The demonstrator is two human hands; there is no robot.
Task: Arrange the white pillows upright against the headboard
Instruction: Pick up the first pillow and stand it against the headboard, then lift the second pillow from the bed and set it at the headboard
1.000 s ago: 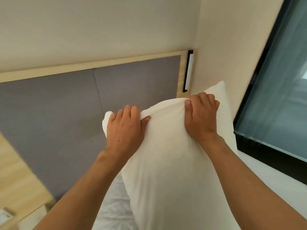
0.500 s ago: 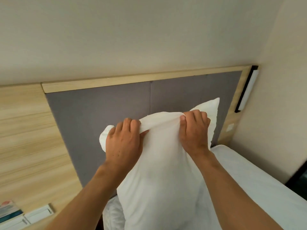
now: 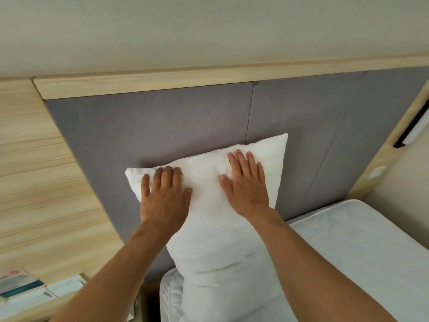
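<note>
With left hand (image 3: 165, 199) and right hand (image 3: 246, 185) flat, open, gripping nothing, pillow (image 3: 209, 219) is being pressed onto headboard (image 3: 116, 135); next probably release, check lean.

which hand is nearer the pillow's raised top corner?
The right hand: its fingertips lie just below the white pillow's higher right corner. The left hand presses flat near the lower left corner.

The pillow (image 3: 222, 228) stands upright on the mattress (image 3: 348, 247), its back against the headboard (image 3: 185, 124). The left hand (image 3: 163, 201) and right hand (image 3: 247, 189) lie flat on its front, side by side near the top. Left of the headboard sit some cards (image 3: 25, 289) (on a ledge).
</note>
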